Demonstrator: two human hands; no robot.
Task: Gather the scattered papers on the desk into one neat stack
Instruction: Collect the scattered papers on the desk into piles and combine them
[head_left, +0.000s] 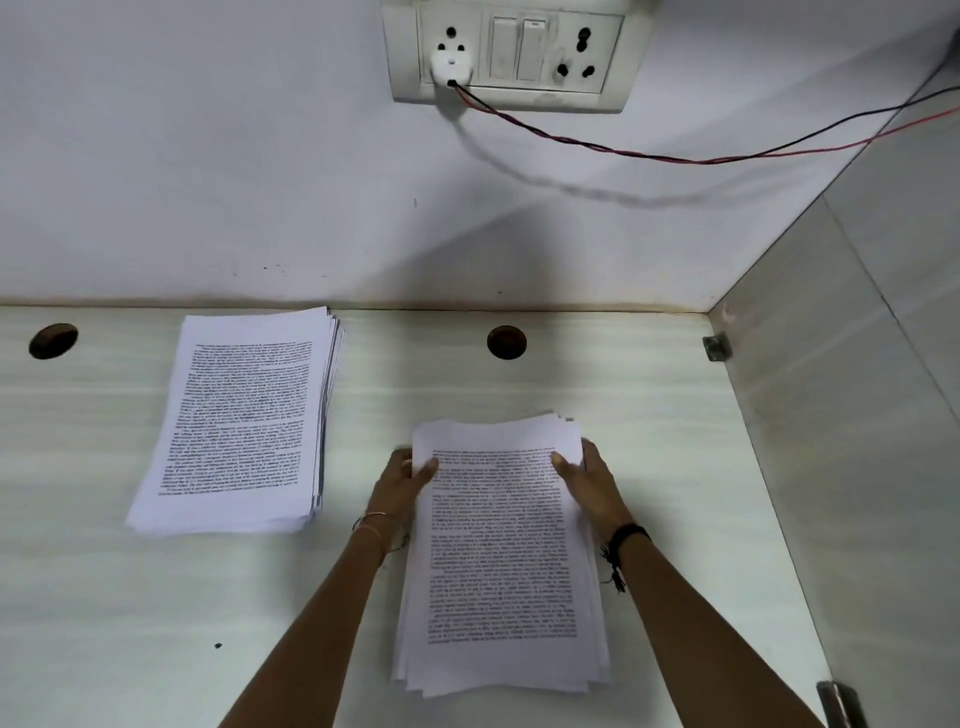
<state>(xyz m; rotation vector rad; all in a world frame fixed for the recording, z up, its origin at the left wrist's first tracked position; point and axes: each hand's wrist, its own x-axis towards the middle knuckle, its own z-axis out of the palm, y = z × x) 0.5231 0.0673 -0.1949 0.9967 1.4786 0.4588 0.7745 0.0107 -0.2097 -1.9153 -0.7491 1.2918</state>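
Observation:
Two piles of printed white papers lie on the pale desk (649, 415). The near pile (501, 561) sits in front of me, slightly fanned at its edges. My left hand (402, 480) grips its upper left side, thumb on top. On the upper right side, my right hand (589, 480) holds the same pile, thumb pressed on the top sheet. The second pile (239, 421) rests apart at the far left, near the wall, its sheets a little offset on the right edge.
Two round cable holes (506, 342) (53, 340) are cut in the desk near the wall. A side panel (841, 467) closes the desk's right side. Above, a wall socket plate (511, 52) carries a white plug with a red-black wire (675, 156) running right.

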